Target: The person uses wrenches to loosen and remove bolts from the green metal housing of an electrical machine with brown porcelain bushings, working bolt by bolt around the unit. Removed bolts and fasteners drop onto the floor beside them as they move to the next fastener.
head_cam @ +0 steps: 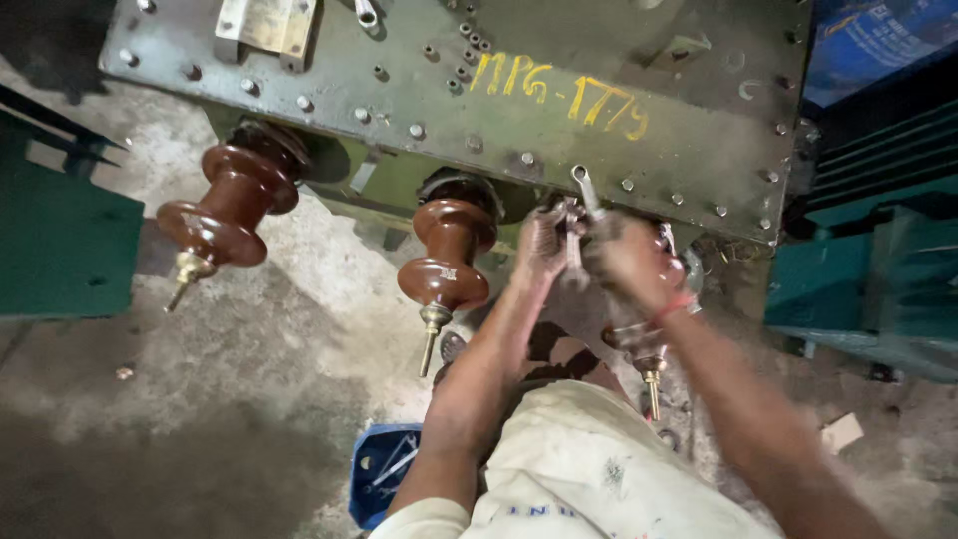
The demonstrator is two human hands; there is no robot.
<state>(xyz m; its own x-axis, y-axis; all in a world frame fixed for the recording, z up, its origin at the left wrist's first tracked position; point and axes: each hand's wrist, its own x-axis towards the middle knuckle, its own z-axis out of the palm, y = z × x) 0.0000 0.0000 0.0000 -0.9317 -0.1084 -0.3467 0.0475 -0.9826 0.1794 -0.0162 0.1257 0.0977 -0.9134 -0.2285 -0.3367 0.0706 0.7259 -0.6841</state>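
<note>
Spanners (586, 190), two, stand nearly upright, ring ends up, gripped in closed left hand (544, 245) and right hand (631, 262); three brown insulators (446, 255).

floor (230, 369): rough grey concrete, dusty, stained darker toward the lower left | left: dark green metal casing (60, 240) standing on the floor | right: teal finned metal housing (868, 269), blue sheet (878, 40) above it | scrap of pale card (841, 432) lying on the floor at right | light: dim, brightest on the concrete at centre left
</note>
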